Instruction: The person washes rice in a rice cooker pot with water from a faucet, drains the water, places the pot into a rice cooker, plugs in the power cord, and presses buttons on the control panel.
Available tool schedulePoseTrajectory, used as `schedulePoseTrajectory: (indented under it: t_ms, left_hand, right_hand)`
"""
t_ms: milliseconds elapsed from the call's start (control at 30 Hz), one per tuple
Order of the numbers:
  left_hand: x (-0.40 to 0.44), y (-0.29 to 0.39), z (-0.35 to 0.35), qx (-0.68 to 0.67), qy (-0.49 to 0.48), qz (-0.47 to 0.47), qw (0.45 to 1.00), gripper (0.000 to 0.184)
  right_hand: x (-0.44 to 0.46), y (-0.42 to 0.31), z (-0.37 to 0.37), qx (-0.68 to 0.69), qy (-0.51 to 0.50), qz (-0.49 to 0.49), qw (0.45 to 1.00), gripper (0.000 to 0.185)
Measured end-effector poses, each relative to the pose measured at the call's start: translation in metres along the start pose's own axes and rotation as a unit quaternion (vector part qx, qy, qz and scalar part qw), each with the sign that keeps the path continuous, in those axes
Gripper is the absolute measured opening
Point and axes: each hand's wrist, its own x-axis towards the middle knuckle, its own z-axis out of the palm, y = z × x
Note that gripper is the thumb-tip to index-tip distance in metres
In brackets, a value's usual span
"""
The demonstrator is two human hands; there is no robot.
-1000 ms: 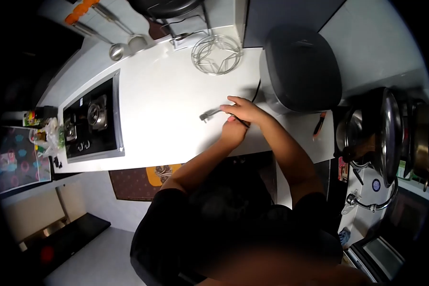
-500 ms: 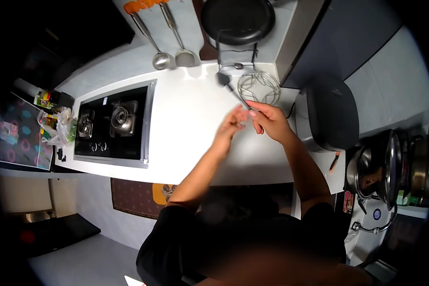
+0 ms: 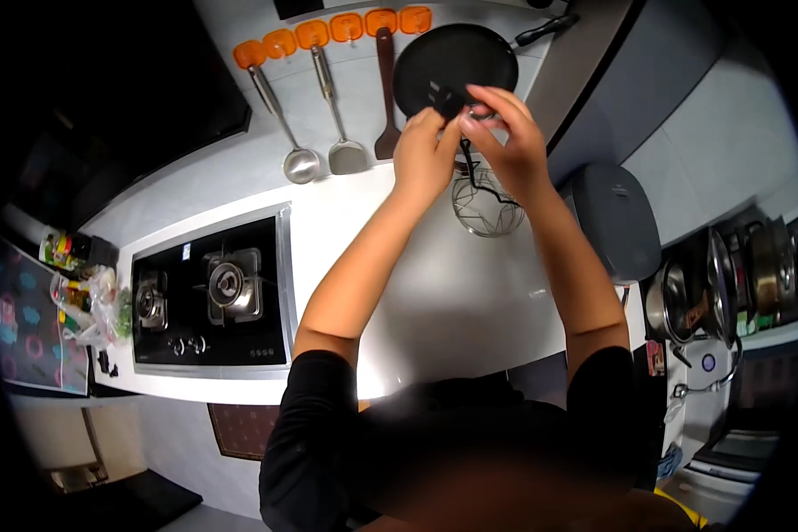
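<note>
Both my hands are raised in front of a black frying pan (image 3: 457,66) hanging on the wall. A black power plug (image 3: 446,100) sits at the fingertips of my left hand (image 3: 424,152), which is closed on it. My right hand (image 3: 512,142) is beside it, thumb and fingers curled around the black power cord (image 3: 467,158) just below the plug. Part of the cord is hidden by the fingers. From there it hangs down over a round steel wire rack (image 3: 488,213) on the counter and passes behind my right wrist.
A dark grey appliance (image 3: 614,222) stands at the right, near pots (image 3: 669,306). Orange hooks (image 3: 312,35) hold a ladle (image 3: 301,165), a metal turner (image 3: 347,158) and a brown spatula (image 3: 387,142). A gas hob (image 3: 213,337) is set into the white counter (image 3: 337,266) at left.
Both hands have risen from over the counter to in front of the pan, bringing the plug and cord up. My left hand has closed on the plug. The view has tilted upward.
</note>
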Motion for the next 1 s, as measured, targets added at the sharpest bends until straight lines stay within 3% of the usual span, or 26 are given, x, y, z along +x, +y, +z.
schedulePoseTrajectory:
  t_ms: [167, 267, 400, 433, 500, 600, 667, 800, 1000]
  left_hand:
    - [0.043, 0.011, 0.017, 0.105, 0.028, 0.053, 0.993, 0.016]
    - [0.054, 0.009, 0.030, 0.074, 0.047, 0.050, 0.995, 0.017]
    - [0.054, 0.007, 0.040, -0.019, 0.036, 0.047, 0.998, 0.032]
    - [0.051, -0.007, 0.043, -0.038, 0.029, 0.055, 0.997, 0.043]
    - [0.031, -0.007, 0.033, -0.060, -0.015, 0.024, 0.998, 0.034]
    - [-0.002, -0.024, 0.018, -0.081, -0.101, -0.039, 0.991, 0.025]
    - [-0.024, -0.030, 0.007, -0.073, -0.134, -0.073, 0.986, 0.024]
    - [-0.064, -0.062, -0.009, -0.107, -0.156, -0.167, 0.967, 0.024]
    - [-0.112, -0.085, -0.038, -0.130, -0.148, -0.280, 0.939, 0.025]
  right_hand:
    - [0.041, 0.006, 0.001, -0.134, 0.070, -0.029, 0.988, 0.032]
    - [0.053, 0.016, -0.001, -0.162, 0.088, -0.051, 0.982, 0.034]
    - [0.077, 0.067, -0.019, -0.042, 0.188, 0.022, 0.981, 0.038]
    - [0.088, 0.082, -0.032, -0.024, 0.210, 0.051, 0.976, 0.037]
    - [0.110, 0.110, -0.064, 0.018, 0.240, 0.083, 0.967, 0.031]
    - [0.137, 0.133, -0.088, -0.141, 0.248, 0.129, 0.950, 0.033]
    - [0.147, 0.150, -0.088, -0.159, 0.240, 0.125, 0.950, 0.033]
    - [0.155, 0.153, -0.085, -0.172, 0.231, 0.156, 0.945, 0.034]
    - [0.158, 0.150, -0.082, -0.219, 0.225, 0.118, 0.942, 0.034]
